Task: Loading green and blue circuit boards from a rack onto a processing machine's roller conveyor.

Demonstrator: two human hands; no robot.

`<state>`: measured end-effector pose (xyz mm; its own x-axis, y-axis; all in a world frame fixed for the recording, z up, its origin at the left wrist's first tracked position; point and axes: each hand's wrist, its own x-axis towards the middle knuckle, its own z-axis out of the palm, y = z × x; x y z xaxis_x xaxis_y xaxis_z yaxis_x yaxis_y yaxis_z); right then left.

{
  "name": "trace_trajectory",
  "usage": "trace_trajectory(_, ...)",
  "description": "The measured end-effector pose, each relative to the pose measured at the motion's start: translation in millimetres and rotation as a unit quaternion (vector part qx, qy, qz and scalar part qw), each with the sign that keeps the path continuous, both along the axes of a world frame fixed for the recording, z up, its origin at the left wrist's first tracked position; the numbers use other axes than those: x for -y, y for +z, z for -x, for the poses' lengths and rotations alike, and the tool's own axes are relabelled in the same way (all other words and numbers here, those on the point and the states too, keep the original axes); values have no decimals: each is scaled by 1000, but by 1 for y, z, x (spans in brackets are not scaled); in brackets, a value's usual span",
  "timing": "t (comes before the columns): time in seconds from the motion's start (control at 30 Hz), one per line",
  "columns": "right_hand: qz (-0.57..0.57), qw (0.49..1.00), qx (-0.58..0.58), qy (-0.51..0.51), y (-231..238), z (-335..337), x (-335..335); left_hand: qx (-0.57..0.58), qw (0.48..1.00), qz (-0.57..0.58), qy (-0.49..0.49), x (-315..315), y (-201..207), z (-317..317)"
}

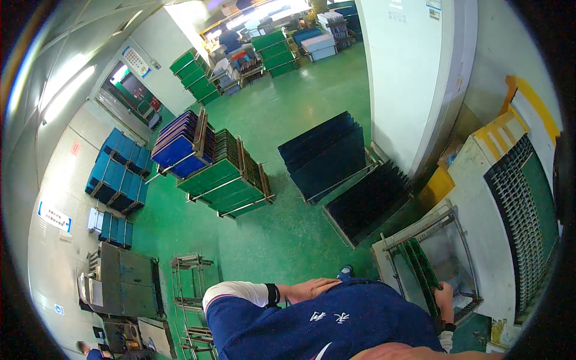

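The right hand's fingertips seem partly hidden at the green panels; a far person is too small to read, another cut off by the lower edge.

Green floor, white pillar, ceiling lamp

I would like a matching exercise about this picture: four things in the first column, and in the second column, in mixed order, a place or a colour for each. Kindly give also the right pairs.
Column one
1. left hand
2. right hand
3. left wristband
4. floor

Column two
A. green
B. at the edge of standing green panels
C. black
D. at the front of the blue shirt

Right pairs: 1-D, 2-B, 3-C, 4-A
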<state>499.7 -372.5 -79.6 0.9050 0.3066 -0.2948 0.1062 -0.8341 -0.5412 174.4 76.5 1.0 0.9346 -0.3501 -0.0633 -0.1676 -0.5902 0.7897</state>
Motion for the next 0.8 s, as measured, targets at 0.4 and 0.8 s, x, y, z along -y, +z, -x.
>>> trace_trajectory(0.4, -20, 1000, -18, -2, -1, -3, 4, -20, 1000, 4, 0, 4, 5, 0)
trace_trajectory(0.8, -6, 1000, 4, 17, 0, -3, 4, -14, 1000, 2, -4, 6, 7, -2)
